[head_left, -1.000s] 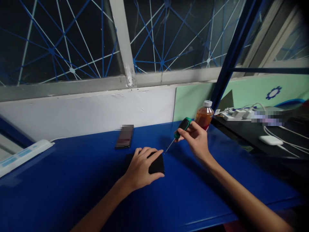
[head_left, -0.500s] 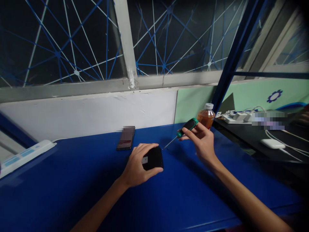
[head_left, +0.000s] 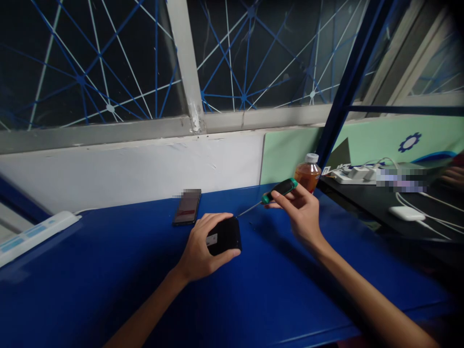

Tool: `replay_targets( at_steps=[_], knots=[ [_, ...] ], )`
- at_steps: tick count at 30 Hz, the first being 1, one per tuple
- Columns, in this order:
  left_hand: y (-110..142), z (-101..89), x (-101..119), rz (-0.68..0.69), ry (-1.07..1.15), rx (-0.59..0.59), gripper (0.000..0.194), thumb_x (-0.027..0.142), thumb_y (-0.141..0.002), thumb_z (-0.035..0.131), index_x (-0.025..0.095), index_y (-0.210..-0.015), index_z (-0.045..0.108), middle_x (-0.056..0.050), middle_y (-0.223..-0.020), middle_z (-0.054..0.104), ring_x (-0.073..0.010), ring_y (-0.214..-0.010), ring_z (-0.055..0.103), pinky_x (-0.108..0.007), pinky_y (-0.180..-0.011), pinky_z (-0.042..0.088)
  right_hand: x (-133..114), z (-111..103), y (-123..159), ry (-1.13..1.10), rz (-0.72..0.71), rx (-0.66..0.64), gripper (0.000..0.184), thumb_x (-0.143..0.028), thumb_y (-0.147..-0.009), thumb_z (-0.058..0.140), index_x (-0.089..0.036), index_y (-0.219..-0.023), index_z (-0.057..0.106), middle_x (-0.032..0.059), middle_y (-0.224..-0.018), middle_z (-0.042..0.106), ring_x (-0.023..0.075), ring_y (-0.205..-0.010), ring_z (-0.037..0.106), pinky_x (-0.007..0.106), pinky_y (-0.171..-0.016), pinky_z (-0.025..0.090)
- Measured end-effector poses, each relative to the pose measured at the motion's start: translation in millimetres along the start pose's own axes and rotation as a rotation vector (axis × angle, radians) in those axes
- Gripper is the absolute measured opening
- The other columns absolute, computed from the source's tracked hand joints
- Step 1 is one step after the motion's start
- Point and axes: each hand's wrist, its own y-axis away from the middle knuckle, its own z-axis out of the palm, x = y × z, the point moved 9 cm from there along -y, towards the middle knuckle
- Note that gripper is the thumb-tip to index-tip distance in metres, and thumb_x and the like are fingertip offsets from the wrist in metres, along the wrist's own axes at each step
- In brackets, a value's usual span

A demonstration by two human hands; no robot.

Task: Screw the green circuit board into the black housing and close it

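Note:
My left hand (head_left: 206, 249) grips a black box-shaped device (head_left: 228, 237) with a small pale label, thumb on the near side and fingers over the far side. The device is above the blue table (head_left: 108, 270); whether it rests on it I cannot tell. In my right hand (head_left: 302, 212) is a screwdriver (head_left: 280, 191) with a green and black handle, fingers closed round the handle. Its thin shaft slants down to the left, and the tip meets the device's far right corner. Tiny dark bits (head_left: 252, 223) lie on the table just right of the device.
A phone (head_left: 187, 208) lies behind my left hand. A bottle of amber drink (head_left: 308, 173) stands behind my right hand. At the left is a white power strip (head_left: 39, 237). On a black table (head_left: 366, 208) at the right are cables, plugs and a white charger (head_left: 406, 213); another person's hand (head_left: 455, 174) shows beyond.
The screwdriver's tip has come onto the device's far right corner from a small gap beside it. The device has tilted slightly in my left hand. The view has shifted a little.

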Motion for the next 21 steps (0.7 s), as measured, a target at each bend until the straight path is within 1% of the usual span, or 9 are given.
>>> replay_targets(
  at_steps=[9,12,15,18,19,21],
  knots=[
    [-0.7,-0.5,1.0,0.011,0.0,0.002,0.057,0.037,-0.069,0.072,0.025,-0.121,0.051,-0.007,-0.116,0.059,-0.0271,-0.104,0.055,-0.047,-0.089,0.046,0.2,5.2,1.0,-0.027,-0.014,-0.023,0.016,-0.023,-0.077,0.07,-0.018,-0.083,0.056,0.0003,-0.071,0.063,0.0177,-0.067,0.068,0.034,-0.061,0.06],
    [0.0,-0.3,0.1,0.005,0.001,-0.002,0.058,0.036,-0.069,0.072,0.025,-0.121,0.05,-0.007,-0.116,0.058,-0.0272,-0.104,0.054,-0.047,-0.089,0.046,0.0,3.4,0.5,0.018,-0.017,-0.019,0.023,-0.025,-0.076,0.071,-0.02,-0.092,0.055,-0.0006,-0.071,0.063,0.0185,-0.065,0.068,0.034,-0.059,0.059],
    [0.8,0.7,0.3,0.012,0.001,-0.009,0.058,0.036,-0.07,0.072,0.025,-0.122,0.05,-0.008,-0.117,0.058,-0.0273,-0.104,0.054,-0.047,-0.089,0.046,-0.6,-1.0,0.4,0.12,-0.027,0.021,0.035,-0.027,-0.074,0.072,-0.022,-0.103,0.052,-0.0036,-0.064,0.062,0.0164,-0.052,0.064,0.032,-0.052,0.056],
    [1.0,2.0,0.5,0.017,0.006,-0.016,0.057,0.036,-0.07,0.072,0.024,-0.121,0.05,-0.008,-0.117,0.058,-0.0273,-0.104,0.054,-0.047,-0.09,0.045,0.0,-2.7,0.8,0.206,-0.03,0.039,0.042,-0.03,-0.076,0.071,-0.023,-0.111,0.049,-0.0069,-0.055,0.057,0.0142,-0.043,0.059,0.029,-0.046,0.052],
    [0.9,2.5,0.5,0.017,0.008,-0.018,0.056,0.036,-0.07,0.072,0.024,-0.121,0.05,-0.008,-0.117,0.058,-0.0273,-0.104,0.054,-0.047,-0.09,0.046,0.7,-2.3,0.9,0.207,-0.025,0.032,0.042,-0.031,-0.078,0.068,-0.023,-0.113,0.047,-0.0068,-0.055,0.057,0.0141,-0.043,0.059,0.028,-0.046,0.051],
    [0.5,3.1,0.6,0.017,0.009,-0.02,0.056,0.036,-0.07,0.072,0.024,-0.12,0.051,-0.008,-0.116,0.058,-0.0274,-0.103,0.054,-0.047,-0.089,0.046,2.3,-0.1,1.0,0.159,-0.01,0.001,0.039,-0.034,-0.083,0.062,-0.023,-0.117,0.045,-0.0033,-0.065,0.061,0.0146,-0.048,0.062,0.029,-0.046,0.052]
  ],
)
